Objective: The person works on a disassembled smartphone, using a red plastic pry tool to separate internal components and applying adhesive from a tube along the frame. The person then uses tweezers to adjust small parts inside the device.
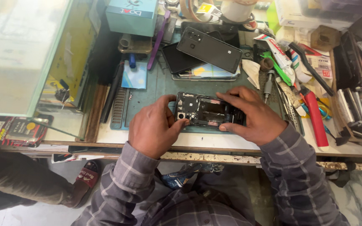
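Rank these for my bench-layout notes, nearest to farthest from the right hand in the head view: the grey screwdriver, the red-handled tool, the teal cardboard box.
Measured from the right hand, which grips the opened black phone:
1. Grey screwdriver: just above the hand, on its right side.
2. Red-handled tool: further right, lying near the bench edge.
3. Teal cardboard box: far back left, beyond the left hand.

The opened phone (pixel 208 112) shows matt black plastic and dull metal innards. Just behind it, a dark back cover (pixel 209 49) gleams smooth and glossy. Under the phone lies a matt rubbery green mat (pixel 156 86); the bench edge (pixel 214 158) is chipped, rough paint.
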